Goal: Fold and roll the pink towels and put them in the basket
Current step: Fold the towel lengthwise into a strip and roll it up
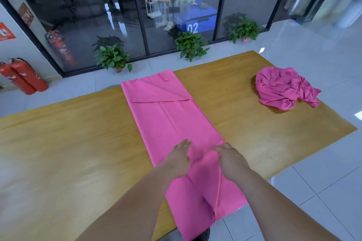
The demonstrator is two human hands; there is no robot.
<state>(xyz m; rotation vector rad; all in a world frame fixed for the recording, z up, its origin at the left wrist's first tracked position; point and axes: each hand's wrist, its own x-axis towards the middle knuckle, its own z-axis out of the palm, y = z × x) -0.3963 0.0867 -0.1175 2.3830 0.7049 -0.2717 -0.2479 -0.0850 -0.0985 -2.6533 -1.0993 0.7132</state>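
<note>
A long pink towel, folded into a narrow strip, lies across the middle of the wooden surface from its far edge to its near edge, with its near end hanging over the near edge; close to the far edge one corner is turned down into a flat triangular flap; both hands rest on the strip's near half, side by side and a little apart; the left hand lies palm down on the cloth, its fingers straight and held close together, pointing toward the far edge; the right hand sits at the strip's right border with its fingers bent down onto the cloth and angled toward the left hand, and whether they pinch the fabric or only press it I cannot tell; between the two hands the cloth is pushed up into a raised crease that runs back toward the near edge; a second pink towel lies crumpled in a heap near the far right corner of the surface, well apart from both hands; on the floor past the far edge, potted plants stand along a glass wall, and red fire extinguishers stand at the left.
</note>
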